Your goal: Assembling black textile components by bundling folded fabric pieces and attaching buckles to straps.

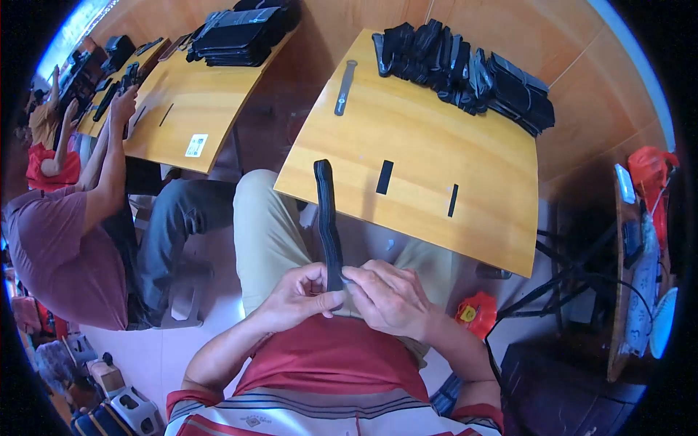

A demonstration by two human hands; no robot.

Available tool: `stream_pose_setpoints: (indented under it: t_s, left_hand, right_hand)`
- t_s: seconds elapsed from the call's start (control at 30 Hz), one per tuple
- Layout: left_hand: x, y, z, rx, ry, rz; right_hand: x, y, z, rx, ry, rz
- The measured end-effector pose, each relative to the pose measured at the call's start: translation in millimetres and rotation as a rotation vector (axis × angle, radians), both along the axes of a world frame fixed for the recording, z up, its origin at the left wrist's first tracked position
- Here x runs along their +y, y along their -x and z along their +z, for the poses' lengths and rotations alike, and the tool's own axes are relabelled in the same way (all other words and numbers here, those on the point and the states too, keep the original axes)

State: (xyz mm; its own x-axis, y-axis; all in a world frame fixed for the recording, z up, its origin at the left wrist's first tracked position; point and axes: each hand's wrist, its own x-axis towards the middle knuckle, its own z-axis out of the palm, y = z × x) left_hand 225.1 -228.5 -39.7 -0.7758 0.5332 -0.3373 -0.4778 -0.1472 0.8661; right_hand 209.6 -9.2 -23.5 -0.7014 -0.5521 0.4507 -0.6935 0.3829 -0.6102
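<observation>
A long, narrow bundle of black straps, its layers stacked flat, stands up from my lap and reaches past the near edge of the table. My left hand is closed around its lower end, thumb across the front. At the same end, my right hand has its fingers curled and pinched against the bundle's right edge; what lies under those fingertips is partly hidden. Both hands are over my lap, in front of the wooden table.
A grey strap and two short black strips lie on the table. Along its back are piled black straps and folded black pieces. At left a person works at another table. A red plastic item is by my right forearm.
</observation>
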Motion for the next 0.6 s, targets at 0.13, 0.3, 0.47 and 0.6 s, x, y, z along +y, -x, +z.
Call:
stream_pose_setpoints:
  t_s: [0.13, 0.3, 0.47, 0.6]
  left_hand:
    - [1, 4, 6, 0.103, 0.012, 0.029]
    - [-4, 8, 1, 0.128, 0.039, 0.061]
    - [1, 12, 7, 0.141, 0.073, 0.159]
    - [-10, 8, 4, 0.121, 0.056, 0.161]
  right_hand:
    - [-12, 5, 3, 0.094, 0.044, -0.090]
    - [-14, 11, -2, 0.185, -0.043, -0.057]
    - [-17, 16, 6, 0.311, -0.203, -0.128]
    - [-8, 31, 15, 0.325, -0.256, -0.089]
